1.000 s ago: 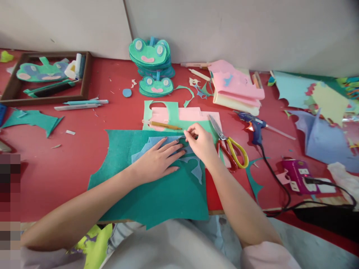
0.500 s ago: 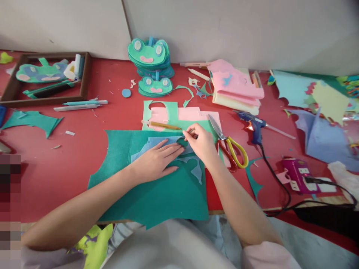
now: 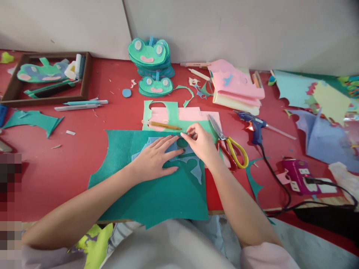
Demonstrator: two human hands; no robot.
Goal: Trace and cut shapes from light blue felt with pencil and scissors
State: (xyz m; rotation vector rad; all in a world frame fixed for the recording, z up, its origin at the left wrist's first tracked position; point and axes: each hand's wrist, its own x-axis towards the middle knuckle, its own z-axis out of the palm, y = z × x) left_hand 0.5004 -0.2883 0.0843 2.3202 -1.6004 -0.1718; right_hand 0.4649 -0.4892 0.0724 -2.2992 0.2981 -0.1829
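My left hand (image 3: 157,157) lies flat with fingers spread over a blue felt piece (image 3: 153,142), which rests on a large dark green felt sheet (image 3: 157,198). Beside its fingertips is a small dark green round shape (image 3: 182,142) on the blue felt. My right hand (image 3: 198,142) is pinched just above that shape; whatever its fingertips hold is too small to name. A blue scrap with cut-outs (image 3: 197,172) lies below the hands. A brown pencil (image 3: 165,126) lies behind them on light green felt (image 3: 172,112). Scissors with red and yellow handles (image 3: 230,147) are right of my right hand.
Stacked green frog faces (image 3: 150,56) stand at the back. Pink felt (image 3: 232,82) lies folded at back right. A blue glue gun (image 3: 255,127) and purple power strip (image 3: 300,175) with cables sit right. A brown tray (image 3: 85,76) is at back left.
My left hand's fingers have spread and shifted, uncovering more of the dark green round shape. My right fingertips have moved slightly left and away from me.
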